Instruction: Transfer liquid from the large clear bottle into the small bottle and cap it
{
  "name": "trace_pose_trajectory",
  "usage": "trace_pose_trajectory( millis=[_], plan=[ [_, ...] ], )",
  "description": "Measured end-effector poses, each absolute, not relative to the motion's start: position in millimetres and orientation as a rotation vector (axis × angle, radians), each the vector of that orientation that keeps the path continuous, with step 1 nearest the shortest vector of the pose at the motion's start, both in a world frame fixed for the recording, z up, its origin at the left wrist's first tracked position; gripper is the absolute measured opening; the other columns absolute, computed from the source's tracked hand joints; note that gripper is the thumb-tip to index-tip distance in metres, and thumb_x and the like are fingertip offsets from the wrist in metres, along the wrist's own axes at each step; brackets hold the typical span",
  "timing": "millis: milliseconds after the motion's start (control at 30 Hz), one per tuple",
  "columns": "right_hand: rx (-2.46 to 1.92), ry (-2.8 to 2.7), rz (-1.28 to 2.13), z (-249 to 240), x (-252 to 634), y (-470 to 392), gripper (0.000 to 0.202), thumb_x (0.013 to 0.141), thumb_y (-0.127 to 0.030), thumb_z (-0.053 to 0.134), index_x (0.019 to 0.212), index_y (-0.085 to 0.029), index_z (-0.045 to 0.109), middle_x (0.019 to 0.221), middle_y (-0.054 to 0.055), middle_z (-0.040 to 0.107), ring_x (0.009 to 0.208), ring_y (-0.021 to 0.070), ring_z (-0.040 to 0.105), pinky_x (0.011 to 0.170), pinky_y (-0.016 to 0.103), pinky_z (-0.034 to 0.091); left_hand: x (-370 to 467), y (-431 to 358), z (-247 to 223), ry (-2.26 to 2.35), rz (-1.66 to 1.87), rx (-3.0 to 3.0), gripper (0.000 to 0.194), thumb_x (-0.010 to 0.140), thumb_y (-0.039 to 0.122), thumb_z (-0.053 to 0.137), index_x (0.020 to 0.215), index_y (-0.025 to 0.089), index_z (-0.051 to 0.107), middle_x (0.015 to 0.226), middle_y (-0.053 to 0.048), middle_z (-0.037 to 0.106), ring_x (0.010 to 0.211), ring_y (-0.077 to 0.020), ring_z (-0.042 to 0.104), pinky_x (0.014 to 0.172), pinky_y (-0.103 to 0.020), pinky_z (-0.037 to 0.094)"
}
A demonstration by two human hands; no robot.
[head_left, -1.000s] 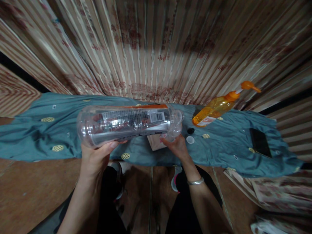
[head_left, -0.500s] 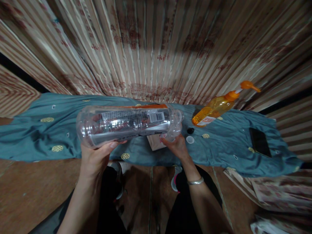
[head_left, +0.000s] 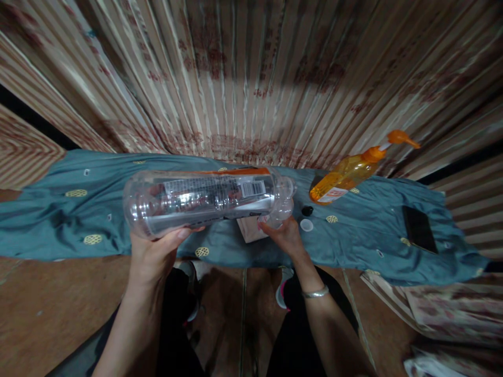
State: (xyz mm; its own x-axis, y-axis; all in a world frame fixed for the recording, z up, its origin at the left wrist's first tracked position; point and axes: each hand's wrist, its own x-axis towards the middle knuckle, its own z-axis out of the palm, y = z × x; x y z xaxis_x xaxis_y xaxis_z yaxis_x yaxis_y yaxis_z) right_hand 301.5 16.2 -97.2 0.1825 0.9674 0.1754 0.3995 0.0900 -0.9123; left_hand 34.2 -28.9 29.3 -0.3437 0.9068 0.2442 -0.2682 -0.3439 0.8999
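A large clear plastic bottle (head_left: 204, 199) with a printed label lies nearly level in the air, its neck to the right. My left hand (head_left: 157, 251) is closed round its base from below. Beneath the neck, my right hand (head_left: 285, 235) grips a smaller clear container (head_left: 282, 209), whose shape is partly hidden by the fingers and the bottle. Just right of that hand, a white cap (head_left: 306, 225) and a small black cap (head_left: 307, 211) lie on the blue cloth (head_left: 236, 254). An orange pump bottle (head_left: 343, 178) stands further right.
Partly behind the large bottle is a pale folded item (head_left: 251, 230) on the cloth. A flat black object (head_left: 419, 229) lies at the right end. Pleated curtains (head_left: 251, 78) rise behind the cloth-covered surface. My legs and shoes are below its front edge.
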Motion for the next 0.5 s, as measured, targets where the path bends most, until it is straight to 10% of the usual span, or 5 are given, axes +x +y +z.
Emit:
trace_pose_trajectory(
  millis=[500],
  plan=[
    [-1.448, -1.411, 0.733, -99.9, 302.6, 15.5, 0.068, 0.074, -0.052, 0.088, 0.128, -0.015, 0.072, 0.107, 0.016, 0.087, 0.098, 0.037, 0.085, 0.086, 0.051, 0.071, 33.6, -28.6, 31.3, 1.027, 1.801, 0.981, 0.086, 0.048, 0.035, 0.113, 0.126, 0.019, 0.08, 0.08, -0.006, 0.087, 0.058, -0.0209, 0.081, 0.063, -0.03, 0.072]
  ],
)
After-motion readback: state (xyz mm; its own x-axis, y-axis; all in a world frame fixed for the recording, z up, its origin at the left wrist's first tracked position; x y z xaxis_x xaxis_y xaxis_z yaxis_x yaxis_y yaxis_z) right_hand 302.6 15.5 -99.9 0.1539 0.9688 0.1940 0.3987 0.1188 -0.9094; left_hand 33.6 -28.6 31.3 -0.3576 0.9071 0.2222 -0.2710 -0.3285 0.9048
